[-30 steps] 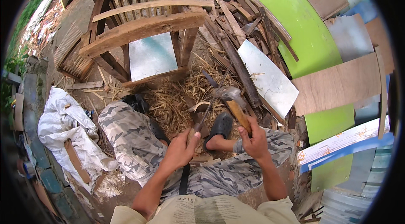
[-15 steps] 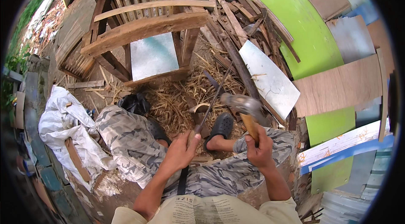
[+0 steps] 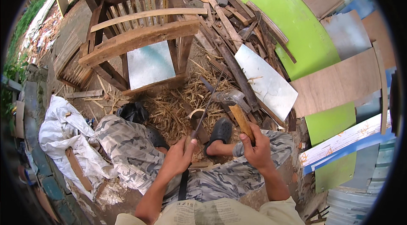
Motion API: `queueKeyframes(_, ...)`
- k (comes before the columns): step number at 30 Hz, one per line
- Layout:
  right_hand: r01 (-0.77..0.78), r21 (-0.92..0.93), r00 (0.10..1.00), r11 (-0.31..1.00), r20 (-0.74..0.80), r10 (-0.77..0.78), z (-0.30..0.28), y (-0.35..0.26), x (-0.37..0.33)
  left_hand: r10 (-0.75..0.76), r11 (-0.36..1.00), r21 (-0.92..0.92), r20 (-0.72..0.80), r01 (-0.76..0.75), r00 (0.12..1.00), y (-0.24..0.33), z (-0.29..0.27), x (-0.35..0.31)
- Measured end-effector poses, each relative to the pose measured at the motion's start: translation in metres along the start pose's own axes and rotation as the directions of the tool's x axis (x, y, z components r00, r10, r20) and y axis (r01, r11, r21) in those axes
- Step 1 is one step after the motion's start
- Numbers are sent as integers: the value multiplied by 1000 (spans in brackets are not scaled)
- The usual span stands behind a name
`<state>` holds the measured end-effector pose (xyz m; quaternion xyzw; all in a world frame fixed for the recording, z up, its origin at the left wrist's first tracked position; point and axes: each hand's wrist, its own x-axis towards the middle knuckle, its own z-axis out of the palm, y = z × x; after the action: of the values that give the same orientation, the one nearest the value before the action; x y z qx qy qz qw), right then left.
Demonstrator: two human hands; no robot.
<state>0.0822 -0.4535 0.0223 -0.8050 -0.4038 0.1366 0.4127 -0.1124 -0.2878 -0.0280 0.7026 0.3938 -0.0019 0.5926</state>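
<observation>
My left hand [image 3: 179,155] is closed around the handle of a long, thin metal tool [image 3: 207,110]. Its narrow dark shaft points up and away over the wood shavings; its exact kind does not show. In my right hand [image 3: 257,148] is a hammer [image 3: 241,122], gripped by its yellowish wooden handle. The hammer's metal head is smeared by motion and hangs close to the thin tool's shaft, to its right; I cannot tell whether they touch. A curved wood piece [image 3: 196,113] lies on the ground below the shaft, between my shoes.
A slatted wooden chair [image 3: 140,38] stands ahead, a loose curved slat across it. Scrap wood [image 3: 237,17] is piled behind a white panel [image 3: 267,83]. Green and brown boards lie to the right. A white sack [image 3: 68,131] and black plastic bag [image 3: 133,112] are on the left.
The hammer head has swung left and slightly up toward the thin tool's shaft. My right hand has shifted only slightly, and both grips hold. The whole view has moved a little.
</observation>
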Motion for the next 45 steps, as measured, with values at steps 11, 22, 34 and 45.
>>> queueKeyframes(11,-38,13,999,999,10,38,11,8,0,-21,1000,13,4,21,1000,0,-1,-1)
queueKeyframes(22,95,-176,992,980,99,-78,11,24,-9,24,1000,8,-5,-24,1000,0,4,-2)
queueKeyframes(34,134,-119,991,984,40,-130,10,22,-11,35,999,9,-19,-35,999,4,7,0)
queueKeyframes(45,96,197,993,976,-86,-80,-11,-30,-6,40,998,43,-47,-38,998,-5,10,4)
